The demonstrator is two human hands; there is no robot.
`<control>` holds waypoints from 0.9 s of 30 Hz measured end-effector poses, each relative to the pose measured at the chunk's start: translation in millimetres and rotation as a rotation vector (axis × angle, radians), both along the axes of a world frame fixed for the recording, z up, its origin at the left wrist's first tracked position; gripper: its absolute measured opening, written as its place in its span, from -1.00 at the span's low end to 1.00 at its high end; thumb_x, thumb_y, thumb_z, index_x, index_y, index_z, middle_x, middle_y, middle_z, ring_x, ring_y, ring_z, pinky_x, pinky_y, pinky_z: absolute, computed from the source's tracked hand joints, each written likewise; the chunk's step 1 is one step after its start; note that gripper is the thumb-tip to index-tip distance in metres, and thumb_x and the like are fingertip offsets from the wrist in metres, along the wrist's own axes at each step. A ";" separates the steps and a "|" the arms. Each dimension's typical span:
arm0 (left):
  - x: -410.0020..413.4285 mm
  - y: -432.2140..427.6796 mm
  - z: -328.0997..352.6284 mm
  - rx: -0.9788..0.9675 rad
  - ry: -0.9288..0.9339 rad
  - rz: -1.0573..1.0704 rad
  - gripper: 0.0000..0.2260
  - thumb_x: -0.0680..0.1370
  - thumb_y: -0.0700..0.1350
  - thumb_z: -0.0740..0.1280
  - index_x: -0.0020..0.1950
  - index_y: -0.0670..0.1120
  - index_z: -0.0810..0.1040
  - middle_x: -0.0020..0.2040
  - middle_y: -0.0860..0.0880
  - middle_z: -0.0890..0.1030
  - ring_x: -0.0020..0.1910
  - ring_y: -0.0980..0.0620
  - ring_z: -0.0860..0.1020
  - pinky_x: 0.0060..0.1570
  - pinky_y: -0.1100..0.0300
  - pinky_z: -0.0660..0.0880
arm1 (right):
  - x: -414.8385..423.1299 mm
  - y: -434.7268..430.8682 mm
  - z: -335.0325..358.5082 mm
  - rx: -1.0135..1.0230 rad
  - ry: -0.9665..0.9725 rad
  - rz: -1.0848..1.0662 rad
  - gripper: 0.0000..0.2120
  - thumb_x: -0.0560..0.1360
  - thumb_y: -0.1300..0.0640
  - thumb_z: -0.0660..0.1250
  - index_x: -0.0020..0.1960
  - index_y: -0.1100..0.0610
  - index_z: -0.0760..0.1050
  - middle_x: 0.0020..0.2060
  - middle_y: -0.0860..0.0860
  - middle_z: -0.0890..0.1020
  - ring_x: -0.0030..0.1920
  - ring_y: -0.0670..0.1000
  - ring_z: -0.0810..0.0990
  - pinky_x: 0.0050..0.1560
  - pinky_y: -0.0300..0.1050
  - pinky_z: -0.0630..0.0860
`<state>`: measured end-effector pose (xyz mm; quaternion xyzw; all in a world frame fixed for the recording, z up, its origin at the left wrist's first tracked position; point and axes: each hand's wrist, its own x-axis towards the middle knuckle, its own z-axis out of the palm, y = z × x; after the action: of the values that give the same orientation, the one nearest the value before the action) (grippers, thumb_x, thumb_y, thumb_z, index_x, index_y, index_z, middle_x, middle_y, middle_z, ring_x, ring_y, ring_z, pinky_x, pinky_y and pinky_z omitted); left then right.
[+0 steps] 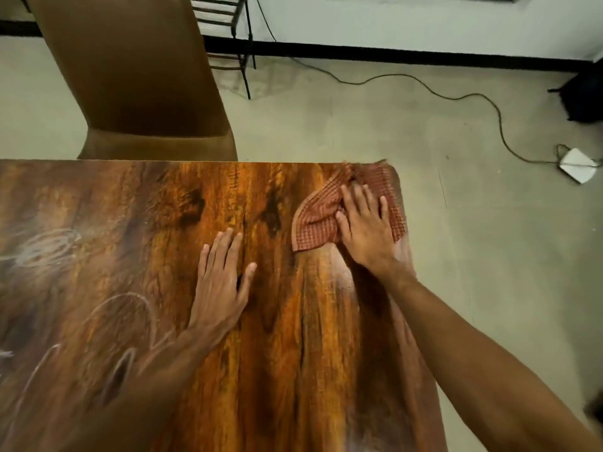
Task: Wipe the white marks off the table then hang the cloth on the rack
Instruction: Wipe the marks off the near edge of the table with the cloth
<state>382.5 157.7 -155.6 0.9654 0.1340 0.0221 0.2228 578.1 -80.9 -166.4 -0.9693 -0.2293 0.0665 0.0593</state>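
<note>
A reddish checked cloth (321, 216) lies bunched near the far right corner of the wooden table (277, 370). My right hand (367, 230) presses flat on the cloth, fingers spread. My left hand (222, 282) rests flat on the bare tabletop, left of the cloth, holding nothing. White scribbled marks (49, 249) cover the table's left part, with more loops (130, 308) nearer me. A faint whitish smear (339, 275) shows below the cloth near the right edge. A dark metal rack (228, 24) stands on the floor against the far wall.
A brown high-backed chair (130, 76) stands at the table's far side. A black cable (456, 96) runs across the floor to a white device (577, 164) at the right. A dark bag (584, 96) sits by the far right wall.
</note>
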 end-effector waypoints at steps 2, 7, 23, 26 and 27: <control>-8.5 -9.9 -5.6 0.022 0.022 0.000 -0.44 0.69 0.13 0.04 0.62 -0.14 0.20 0.66 -0.11 0.14 0.66 -0.07 0.03 0.62 -0.14 -0.01 | -4.1 -2.9 2.5 -0.003 0.003 -0.124 -0.41 0.74 -0.10 -0.06 0.70 0.10 0.02 0.69 0.13 0.10 0.69 0.17 0.00 0.65 0.28 -0.06; -29.6 -26.5 -14.4 0.056 0.031 0.009 -0.44 0.69 0.15 0.02 0.63 -0.10 0.17 0.68 -0.06 0.06 0.67 0.00 -0.06 0.62 -0.12 -0.07 | -114.8 -30.1 -1.8 0.080 0.062 0.175 -0.40 0.73 -0.16 -0.10 0.69 0.07 0.05 0.68 0.10 0.13 0.69 0.16 0.02 0.64 0.32 0.03; -42.6 -29.6 -22.1 0.151 0.033 0.054 -0.48 0.70 0.11 0.05 0.63 -0.06 0.17 0.67 -0.04 0.08 0.67 0.02 -0.03 0.63 -0.06 -0.05 | -65.4 12.1 5.1 0.088 0.067 0.074 -0.41 0.70 -0.09 -0.05 0.68 0.10 0.10 0.69 0.11 0.09 0.69 0.20 -0.04 0.63 0.37 -0.09; -43.3 -30.7 -20.5 0.179 0.030 0.058 -0.48 0.70 0.10 0.07 0.63 -0.06 0.17 0.67 -0.04 0.09 0.67 0.01 -0.02 0.62 -0.10 0.00 | -66.4 66.1 6.0 0.108 0.059 0.267 -0.43 0.70 -0.06 0.02 0.66 0.12 0.13 0.68 0.13 0.13 0.68 0.23 0.01 0.62 0.37 -0.05; -43.1 -29.7 -20.9 0.186 0.033 0.059 -0.48 0.70 0.09 0.08 0.63 -0.06 0.17 0.67 -0.04 0.08 0.67 0.00 -0.02 0.62 -0.10 0.00 | -63.8 71.0 4.0 0.104 0.037 0.355 -0.44 0.71 -0.07 0.02 0.66 0.10 0.16 0.67 0.11 0.17 0.68 0.20 0.04 0.62 0.35 -0.04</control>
<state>339.4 128.0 -176.5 0.9777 0.1633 0.0253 0.1295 514.3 -10.0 -162.4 -0.9079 -0.3986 0.0819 0.1009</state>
